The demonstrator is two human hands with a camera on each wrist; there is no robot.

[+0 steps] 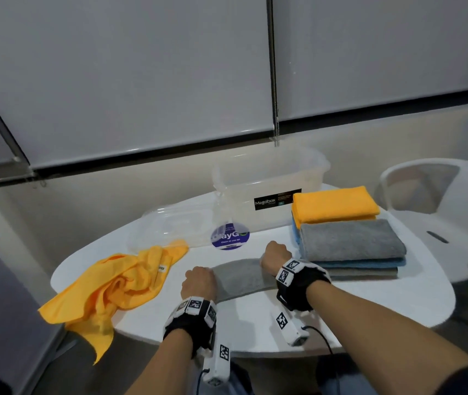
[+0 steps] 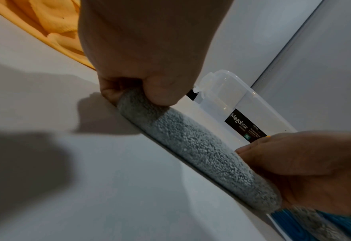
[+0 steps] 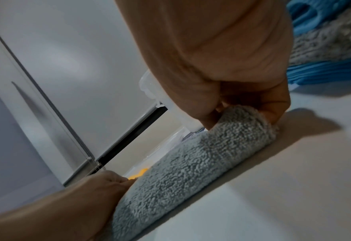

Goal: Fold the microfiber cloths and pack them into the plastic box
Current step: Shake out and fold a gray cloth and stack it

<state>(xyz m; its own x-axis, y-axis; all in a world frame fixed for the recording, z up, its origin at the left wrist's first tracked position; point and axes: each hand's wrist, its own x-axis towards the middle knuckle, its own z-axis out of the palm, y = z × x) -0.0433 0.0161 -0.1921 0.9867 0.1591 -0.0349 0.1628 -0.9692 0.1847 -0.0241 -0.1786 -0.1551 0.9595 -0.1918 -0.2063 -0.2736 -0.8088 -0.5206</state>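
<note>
Both hands pinch the grey cloth lying on the table: left hand at one end, right hand at the other, fingers curled round it. Keep edges aligned and tension even, then press flat; the plastic box waits behind.

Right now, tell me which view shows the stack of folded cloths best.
The head view: the whole stack of folded cloths shows, orange on top, grey and blue beneath. The right wrist view catches only blue and grey edges; the left wrist view, a blurred corner.
</note>
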